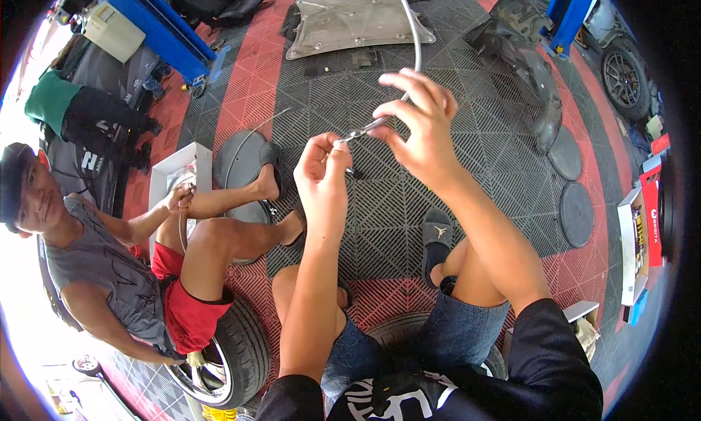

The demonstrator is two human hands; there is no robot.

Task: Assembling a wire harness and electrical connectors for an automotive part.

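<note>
A grey hose (417,41) comes down from the top edge of the view to my right hand (431,140). Thumb and index finger of that hand pinch the hose near its end, while the other fingers are spread. A small shiny metal fitting (355,135) bridges the gap between my two hands, in line with the hose. My left hand (322,184) is closed, its thumb and fingertips pinching the fitting's other end. A small dark piece (355,173) shows beside the left palm; whether the hand holds it I cannot tell.
At left a co-worker (117,253) sits on a wheel (234,348), holding another hose, beside a white box (164,169). A metal panel (350,23) lies ahead on the tiled floor. Blue lift posts (157,30) stand left and right. Dark plastic liners (518,70) lie at right.
</note>
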